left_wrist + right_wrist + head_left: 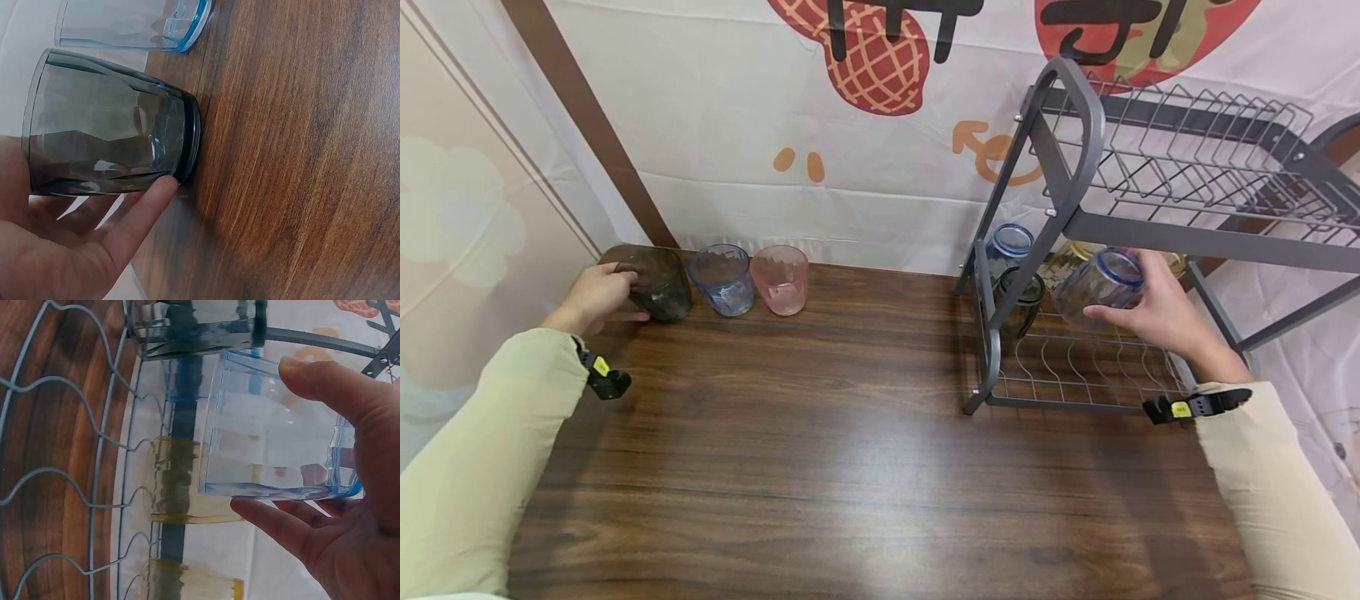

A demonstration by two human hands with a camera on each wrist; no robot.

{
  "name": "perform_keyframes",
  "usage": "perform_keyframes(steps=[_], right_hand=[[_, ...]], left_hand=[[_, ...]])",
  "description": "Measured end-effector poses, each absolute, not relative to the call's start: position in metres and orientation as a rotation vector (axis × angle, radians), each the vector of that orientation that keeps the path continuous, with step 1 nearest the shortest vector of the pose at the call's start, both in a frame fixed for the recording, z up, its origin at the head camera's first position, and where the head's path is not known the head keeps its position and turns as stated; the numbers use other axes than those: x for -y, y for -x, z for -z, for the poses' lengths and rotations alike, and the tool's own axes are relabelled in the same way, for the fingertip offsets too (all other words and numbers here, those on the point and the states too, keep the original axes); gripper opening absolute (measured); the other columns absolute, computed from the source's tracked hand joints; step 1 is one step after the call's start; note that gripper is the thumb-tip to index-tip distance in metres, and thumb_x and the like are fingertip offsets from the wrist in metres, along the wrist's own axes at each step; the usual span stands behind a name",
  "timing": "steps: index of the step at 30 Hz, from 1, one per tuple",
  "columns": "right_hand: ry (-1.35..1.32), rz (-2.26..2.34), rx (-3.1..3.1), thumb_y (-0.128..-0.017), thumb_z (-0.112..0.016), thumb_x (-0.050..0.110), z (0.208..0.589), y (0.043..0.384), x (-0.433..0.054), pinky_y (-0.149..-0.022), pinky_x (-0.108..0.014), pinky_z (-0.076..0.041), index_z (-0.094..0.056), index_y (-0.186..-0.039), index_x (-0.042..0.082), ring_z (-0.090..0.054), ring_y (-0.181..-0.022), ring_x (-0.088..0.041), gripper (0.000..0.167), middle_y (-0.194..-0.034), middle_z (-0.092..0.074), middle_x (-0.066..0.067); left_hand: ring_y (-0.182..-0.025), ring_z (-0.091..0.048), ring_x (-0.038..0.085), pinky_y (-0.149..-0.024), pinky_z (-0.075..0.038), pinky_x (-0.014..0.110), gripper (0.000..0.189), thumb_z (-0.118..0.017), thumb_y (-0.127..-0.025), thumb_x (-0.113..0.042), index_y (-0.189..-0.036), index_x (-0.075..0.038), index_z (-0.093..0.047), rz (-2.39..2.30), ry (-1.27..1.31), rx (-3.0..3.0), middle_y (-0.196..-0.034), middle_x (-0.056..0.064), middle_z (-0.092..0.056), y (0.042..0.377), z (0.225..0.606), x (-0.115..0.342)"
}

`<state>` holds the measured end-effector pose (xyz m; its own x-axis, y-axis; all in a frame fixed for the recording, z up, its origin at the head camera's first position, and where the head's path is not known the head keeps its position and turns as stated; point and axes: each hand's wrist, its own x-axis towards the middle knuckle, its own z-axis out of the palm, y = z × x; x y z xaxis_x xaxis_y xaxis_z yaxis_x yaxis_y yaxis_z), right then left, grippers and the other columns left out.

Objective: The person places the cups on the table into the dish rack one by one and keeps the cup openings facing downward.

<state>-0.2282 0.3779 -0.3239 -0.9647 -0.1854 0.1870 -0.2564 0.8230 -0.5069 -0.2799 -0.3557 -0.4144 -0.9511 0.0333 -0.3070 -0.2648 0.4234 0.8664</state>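
At the table's back left corner, my left hand (597,296) grips the side of a dark grey glass (106,125). That glass stands upright, its base on the wood, with a finger lying along its wall down to the base. A blue-tinted glass (721,279) and a pink glass (780,280) stand in a row to its right. Inside the rack, my right hand (1165,304) holds a clear glass with a blue base (275,431) upside down, thumb on one side and fingers on the other. Its rim points toward the lower wire shelf.
The two-tier grey metal rack (988,358) stands at the right, its upper basket (1210,158) over my right hand. On its lower tier are a dark glass (1021,304), a blue-based glass (1009,246) and yellow glasses (181,481). A printed cloth (700,125) hangs behind.
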Motion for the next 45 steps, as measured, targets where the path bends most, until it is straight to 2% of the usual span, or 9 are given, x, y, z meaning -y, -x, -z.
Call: perform_keyframes(steps=[5,12,26,38,45], right_hand=[[-0.389,-0.85,2.869,-0.075,-0.09,0.009,0.332,0.235,-0.38,-0.093,-0.069,-0.04,-0.031,-0.153,-0.001,-0.04,-0.122,-0.05,0.098,-0.138,-0.036,-0.033],[-0.463,-0.842,2.858,-0.069,-0.092,0.001,0.343,0.243,-0.384,-0.094,-0.069,-0.04,-0.03,-0.147,-0.004,-0.041,-0.119,-0.051,0.1,-0.137,-0.034,-0.036],[-0.427,-0.78,2.993,-0.075,-0.089,0.005,0.354,0.249,-0.382,-0.095,-0.067,-0.037,-0.024,-0.146,-0.006,-0.035,-0.118,-0.047,0.098,-0.132,-0.031,-0.034],[-0.452,-0.735,2.999,-0.074,-0.089,0.004,0.356,0.249,-0.383,-0.094,-0.068,-0.037,-0.023,-0.145,-0.009,-0.034,-0.118,-0.048,0.098,-0.131,-0.031,-0.036],[-0.474,-0.716,2.999,-0.074,-0.09,0.006,0.356,0.247,-0.383,-0.094,-0.068,-0.038,-0.022,-0.145,-0.009,-0.034,-0.118,-0.049,0.099,-0.131,-0.031,-0.036]], left_hand=[[-0.147,-0.013,0.053,-0.085,-0.063,0.038,0.061,-0.015,-0.108,-0.024,-0.157,0.013,-0.009,-1.529,0.2,-2.405,-0.157,0.039,-0.015,0.281,0.415,0.356],[-0.146,-0.015,0.053,-0.085,-0.063,0.039,0.062,-0.016,-0.108,-0.025,-0.157,0.012,-0.011,-1.523,0.209,-2.42,-0.156,0.039,-0.018,0.281,0.417,0.356],[-0.147,-0.016,0.051,-0.088,-0.062,0.039,0.063,-0.017,-0.108,-0.028,-0.158,0.01,-0.012,-1.529,0.218,-2.416,-0.157,0.036,-0.019,0.282,0.418,0.357],[-0.146,-0.016,0.052,-0.086,-0.063,0.037,0.062,-0.016,-0.108,-0.026,-0.157,0.012,-0.011,-1.524,0.225,-2.422,-0.157,0.037,-0.018,0.281,0.416,0.354],[-0.142,-0.022,0.054,-0.083,-0.063,0.034,0.061,-0.014,-0.108,-0.024,-0.156,0.013,-0.01,-1.508,0.237,-2.435,-0.156,0.039,-0.018,0.28,0.415,0.353]])
